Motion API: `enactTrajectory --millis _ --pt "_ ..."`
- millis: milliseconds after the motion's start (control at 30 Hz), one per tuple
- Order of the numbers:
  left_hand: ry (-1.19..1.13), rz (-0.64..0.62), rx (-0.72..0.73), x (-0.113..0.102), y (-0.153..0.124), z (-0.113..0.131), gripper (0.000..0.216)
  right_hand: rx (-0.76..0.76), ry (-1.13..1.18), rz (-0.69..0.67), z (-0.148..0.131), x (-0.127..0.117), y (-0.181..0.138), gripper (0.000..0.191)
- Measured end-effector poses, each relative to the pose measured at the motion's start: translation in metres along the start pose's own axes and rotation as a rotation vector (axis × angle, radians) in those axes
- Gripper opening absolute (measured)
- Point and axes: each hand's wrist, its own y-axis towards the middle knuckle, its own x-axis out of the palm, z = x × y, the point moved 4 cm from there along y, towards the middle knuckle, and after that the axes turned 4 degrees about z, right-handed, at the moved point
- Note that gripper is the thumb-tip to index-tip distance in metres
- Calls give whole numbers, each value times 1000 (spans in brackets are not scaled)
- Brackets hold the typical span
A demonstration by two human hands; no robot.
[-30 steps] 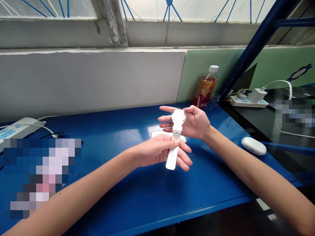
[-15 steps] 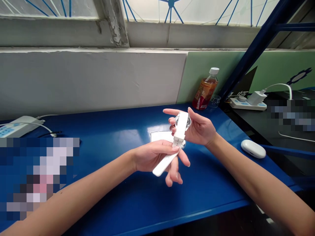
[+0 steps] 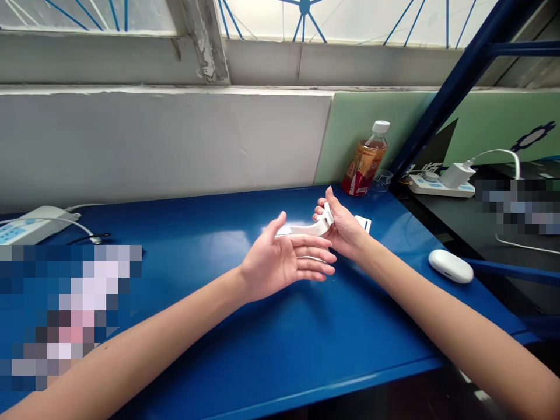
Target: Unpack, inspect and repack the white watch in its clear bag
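Note:
My right hand (image 3: 345, 228) is closed round the body of a white wristwatch (image 3: 311, 227) over the middle of the blue table (image 3: 210, 326). The watch's white strap sticks out to the left, lying roughly level. My left hand (image 3: 286, 261) is open, palm up, fingers stretched out flat just under that strap; whether it touches the strap I cannot tell. A small white packet (image 3: 363, 223) shows on the table behind my right hand.
A bottle of brown drink (image 3: 366, 160) stands at the back by a green board. A white oval case (image 3: 451, 266) lies at the right. Power strips sit at the far left (image 3: 26, 230) and back right (image 3: 440, 182).
My left hand has let go of the strap and opened palm up. My right hand has turned the watch from upright to lying level and lowered it.

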Motion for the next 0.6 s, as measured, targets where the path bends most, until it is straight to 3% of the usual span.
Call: enactTrajectory --millis 100,200,400,600 --pt "135 90 -3 -1 3 -6 65 -57 -61 -44 2 3 -3 44" --pt "270 176 37 0 4 -7 50 -225 -155 -95 -9 10 -10 45" --pt "484 302 93 4 -1 -2 53 -506 -348 -203 -22 19 -28 40" --pt "589 230 112 5 -2 -8 53 -744 -659 -217 -13 22 -43 27"
